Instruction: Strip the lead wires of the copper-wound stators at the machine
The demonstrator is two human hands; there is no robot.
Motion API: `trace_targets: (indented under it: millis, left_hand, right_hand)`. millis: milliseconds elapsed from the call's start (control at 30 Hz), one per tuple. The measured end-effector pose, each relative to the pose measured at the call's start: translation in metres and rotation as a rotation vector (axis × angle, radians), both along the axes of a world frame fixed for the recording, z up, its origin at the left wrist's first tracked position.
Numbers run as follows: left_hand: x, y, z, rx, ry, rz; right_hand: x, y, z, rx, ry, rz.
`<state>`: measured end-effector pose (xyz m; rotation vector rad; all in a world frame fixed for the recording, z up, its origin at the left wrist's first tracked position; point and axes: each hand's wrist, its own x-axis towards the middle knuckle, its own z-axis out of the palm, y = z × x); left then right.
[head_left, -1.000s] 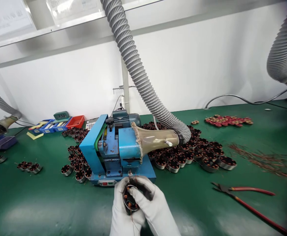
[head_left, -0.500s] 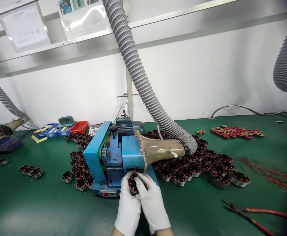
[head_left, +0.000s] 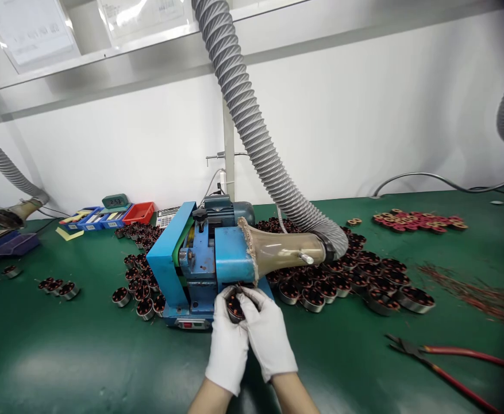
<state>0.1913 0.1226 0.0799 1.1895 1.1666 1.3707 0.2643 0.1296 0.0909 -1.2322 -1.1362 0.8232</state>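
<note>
Holding a round metal-rimmed part (head_left: 235,307) in the left hand (head_left: 228,345), gloved in white, with fingers closed around its left side. Gripping the same part from the right with the right hand (head_left: 269,333), also gloved, thumb and fingers drawn in close together. Showing dark windings with orange-brown spots inside the rim, between the fingertips, tilted towards the wrists. Bringing both hands up to the front of the blue machine (head_left: 193,259), below its blue guard (head_left: 235,256); cannot tell whether touching there, as hidden by the gloves. Just left of the left hand, fitted with a red-and-green switch (head_left: 192,325) low on the base. Beyond the right hand, extended sideways by a brownish see-through funnel (head_left: 284,250), then joined to a grey ribbed hose (head_left: 256,121). Spread with wound parts (head_left: 314,299) beyond and to the right of the right hand, and with more wound parts (head_left: 145,309) left of the left hand. Farther right of the right hand, strewn with copper-coloured wire scraps (head_left: 476,293); nearer on that side, laid with red-handled cutters (head_left: 415,349) upon the green tabletop (head_left: 342,356). Far beyond the left hand, lined with blue bins (head_left: 92,220) and a red bin (head_left: 139,213).
</note>
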Motion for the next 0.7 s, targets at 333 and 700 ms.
trace_targets:
  millis: [333,700]
  left_hand:
    - [-0.002,-0.009,-0.014,0.000,0.036,-0.042]
    - [0.006,0.004,0.007,-0.019,0.018,-0.026]
  right_hand:
    - [0.002,-0.011,-0.005,-0.014,0.019,0.020]
    - [0.005,0.006,-0.010,-0.041,0.125,0.027]
